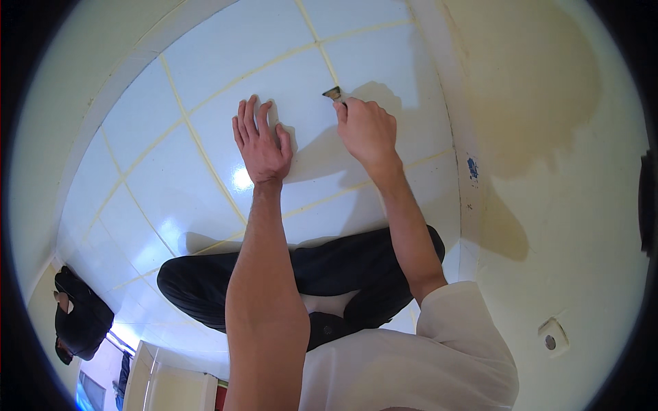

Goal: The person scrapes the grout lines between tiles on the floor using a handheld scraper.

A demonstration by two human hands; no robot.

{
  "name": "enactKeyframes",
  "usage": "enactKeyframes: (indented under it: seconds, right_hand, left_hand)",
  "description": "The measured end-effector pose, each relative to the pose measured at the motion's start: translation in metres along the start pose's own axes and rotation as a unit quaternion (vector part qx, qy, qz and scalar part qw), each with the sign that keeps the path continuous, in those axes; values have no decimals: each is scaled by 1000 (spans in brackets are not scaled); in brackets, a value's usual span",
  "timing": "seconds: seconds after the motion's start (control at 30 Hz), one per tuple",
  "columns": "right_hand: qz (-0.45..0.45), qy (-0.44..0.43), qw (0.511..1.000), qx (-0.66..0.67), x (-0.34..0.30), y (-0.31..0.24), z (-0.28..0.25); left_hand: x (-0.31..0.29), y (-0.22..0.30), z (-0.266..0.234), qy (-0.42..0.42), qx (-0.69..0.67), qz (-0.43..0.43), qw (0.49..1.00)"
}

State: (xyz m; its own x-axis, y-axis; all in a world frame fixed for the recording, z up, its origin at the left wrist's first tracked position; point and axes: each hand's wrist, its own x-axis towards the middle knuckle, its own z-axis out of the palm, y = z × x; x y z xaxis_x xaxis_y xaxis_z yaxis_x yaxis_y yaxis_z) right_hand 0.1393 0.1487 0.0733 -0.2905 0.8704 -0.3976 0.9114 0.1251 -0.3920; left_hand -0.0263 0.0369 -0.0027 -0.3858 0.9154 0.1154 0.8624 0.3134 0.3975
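My left hand (263, 147) is palm down with fingers apart, resting on or just over a glossy white floor tile (284, 85). It holds nothing. To its right, my right hand (369, 130) is closed around a small scraper (333, 94). Only the scraper's flat, dark-stained blade shows past my thumb; the grip hides its handle. The blade points away from me and to the left, close to a yellowish grout line (327, 61). Whether its edge touches the floor I cannot tell.
My bent legs in black trousers (349, 264) are between my arms. A cream wall (548, 205) rises close on the right, with a round-holed fitting (551, 340) low down. Another wall (116, 41) stands at left. A black bag-like item (83, 315) is at lower left, near a pale box-like unit (179, 385).
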Motion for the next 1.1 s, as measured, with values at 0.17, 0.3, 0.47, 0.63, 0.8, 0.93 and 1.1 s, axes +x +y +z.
enactKeyframes:
  seconds: [0.17, 0.3, 0.47, 0.63, 0.8, 0.93, 1.1]
  right_hand:
    - [-2, 8, 1000, 9, -3, 16, -25]
    - [1, 20, 999, 44, -3, 23, -43]
    - [-27, 56, 996, 67, -3, 35, -31]
    - [-55, 65, 996, 39, -3, 43, -15]
    - [19, -18, 999, -24, -3, 34, -17]
    - [22, -9, 999, -34, -3, 37, -12]
    - [-5, 25, 1000, 8, -2, 37, -9]
  left_hand:
    - [0, 0, 3, 8, -12, -4, 1000]
    - [0, 1, 3, 6, -12, -4, 1000]
    - [1, 1, 3, 4, -12, -3, 1000]
    - [1, 0, 3, 6, -11, -1, 1000]
    - [1, 1, 2, -1, -4, -3, 1000]
    - [1, 1, 1, -5, -2, 0, 1000]
    - [1, 1, 1, -5, 0, 1, 1000]
